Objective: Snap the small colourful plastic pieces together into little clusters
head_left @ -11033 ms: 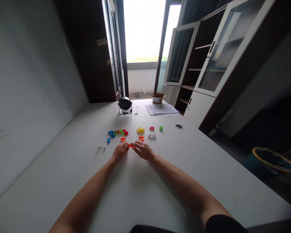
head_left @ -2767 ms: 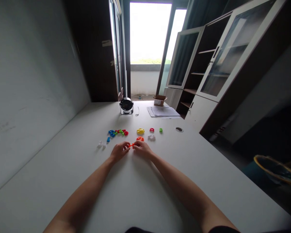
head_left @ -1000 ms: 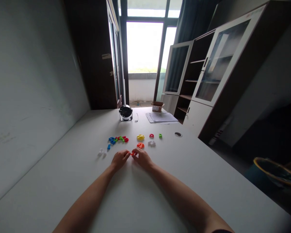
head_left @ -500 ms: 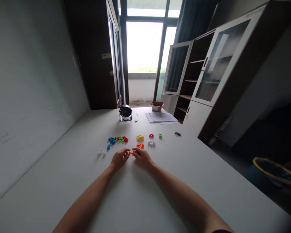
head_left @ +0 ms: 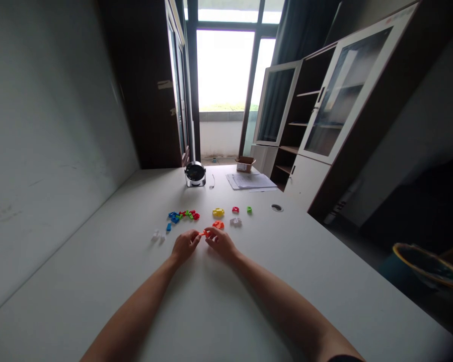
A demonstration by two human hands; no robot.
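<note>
Both my left hand [head_left: 185, 244] and my right hand [head_left: 219, 240] are closed at the fingertips on a small orange plastic piece [head_left: 203, 234] between them, just above the table. Fingers hide part of its shape. Right behind my right hand lies an orange block [head_left: 218, 224]. Beyond that is a yellow block [head_left: 218, 212], with a white block [head_left: 236, 221] to its right. To the left of my left hand sit a lone blue piece [head_left: 168, 227] and a few white pieces [head_left: 157, 236].
A pile of blue, green and red pieces [head_left: 184, 216] lies left of centre. Single red [head_left: 235, 209] and green [head_left: 249, 209] pieces are to the right. Farther back stand a round black device [head_left: 195, 174], papers [head_left: 252, 181] and a small cardboard box [head_left: 245, 164].
The orange piece between my fingertips has turned slightly and risen a little in view. My fingers have shifted around it, while the pieces on the table stay put.
</note>
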